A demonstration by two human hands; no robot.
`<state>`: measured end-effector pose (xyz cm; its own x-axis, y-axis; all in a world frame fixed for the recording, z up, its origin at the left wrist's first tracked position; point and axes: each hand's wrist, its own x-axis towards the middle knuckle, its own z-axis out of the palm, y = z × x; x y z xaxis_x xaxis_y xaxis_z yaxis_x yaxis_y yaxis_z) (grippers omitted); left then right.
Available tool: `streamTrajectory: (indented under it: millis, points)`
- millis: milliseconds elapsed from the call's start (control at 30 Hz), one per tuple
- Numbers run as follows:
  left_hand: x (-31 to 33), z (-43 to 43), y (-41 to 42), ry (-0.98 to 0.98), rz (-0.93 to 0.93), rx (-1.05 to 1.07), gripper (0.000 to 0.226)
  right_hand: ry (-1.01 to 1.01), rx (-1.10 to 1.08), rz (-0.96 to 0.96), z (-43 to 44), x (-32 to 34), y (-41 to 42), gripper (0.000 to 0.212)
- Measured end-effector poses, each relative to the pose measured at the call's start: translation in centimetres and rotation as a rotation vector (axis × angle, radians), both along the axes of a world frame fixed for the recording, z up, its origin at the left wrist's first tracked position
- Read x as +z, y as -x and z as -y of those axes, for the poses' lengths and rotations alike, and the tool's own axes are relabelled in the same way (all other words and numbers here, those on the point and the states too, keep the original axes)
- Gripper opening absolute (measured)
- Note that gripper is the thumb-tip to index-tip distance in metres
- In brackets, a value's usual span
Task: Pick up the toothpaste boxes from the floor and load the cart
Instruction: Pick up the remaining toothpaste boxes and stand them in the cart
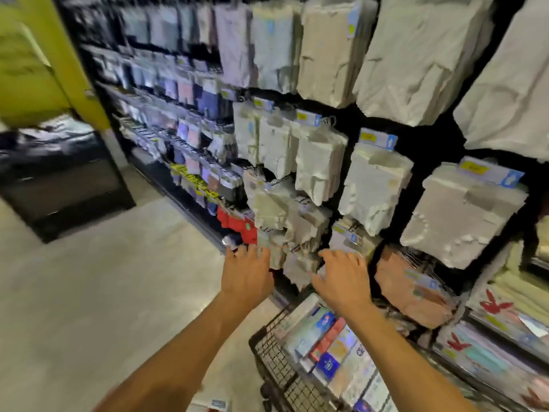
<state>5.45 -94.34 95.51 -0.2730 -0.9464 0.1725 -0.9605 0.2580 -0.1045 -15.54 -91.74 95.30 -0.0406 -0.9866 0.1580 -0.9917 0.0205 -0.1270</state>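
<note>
A black wire cart [274, 361] stands at the bottom right, pushed against the shelving. Several toothpaste boxes [323, 340] lie stacked inside it, white, blue and red. Both my arms stretch forward above the cart. My left hand [248, 272] and my right hand [341, 278] are empty, palms down, fingers spread, in front of the hanging packets. A white box [212, 404] lies on the floor at the bottom edge, partly hidden by my left arm. The picture is blurred by motion.
A tall black rack [430, 135] of hanging white packaged goods fills the right side. Flat pink and pastel packets [416, 289] sit low right. A black cabinet [62, 185] stands at the left under a yellow-green wall [32, 63]. Bare grey floor [104, 292] spreads left of the cart.
</note>
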Motion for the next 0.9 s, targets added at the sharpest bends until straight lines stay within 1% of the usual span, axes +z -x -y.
streamTrajectory:
  millis: [100, 200, 267, 400, 533, 633, 733, 900]
  points:
    - [0.7, -3.1, -7.2, -0.035, 0.04, 0.191, 0.057, 0.001, 0.168, -0.015, 0.3, 0.9, -5.9, 0.056]
    - [1.4, -7.1, -13.7, -0.032, 0.046, 0.357, 0.056, 0.011, 0.318, 0.005, -0.4, 1.7, -12.7, 0.059]
    - [1.8, -10.2, -17.5, -0.038, 0.037, 0.467, 0.056, 0.022, 0.43, 0.022, -1.5, 2.0, -17.8, 0.057]
    - [1.6, -18.0, -24.5, -0.023, 0.023, 0.688, 0.057, 0.061, 0.67, -0.016, -5.4, 1.9, -27.8, 0.057]
    - [0.7, -28.0, -31.0, -0.003, 0.025, 0.875, 0.055, 0.061, 0.875, -0.029, -11.9, 0.4, -36.7, 0.058]
    - [-0.9, -36.2, -35.5, 0.024, 0.061, 0.982, 0.055, 0.059, 1.018, 0.011, -18.0, -1.6, -42.5, 0.056]
    - [-2.8, -44.8, -39.1, -0.087, 0.027, 1.107, 0.054, -0.003, 1.1, 0.027, -24.6, -3.5, -47.7, 0.053]
    - [-6.1, -57.8, -44.4, -0.155, -0.018, 1.241, 0.049, -0.076, 1.202, 0.105, -35.3, -7.3, -55.1, 0.052]
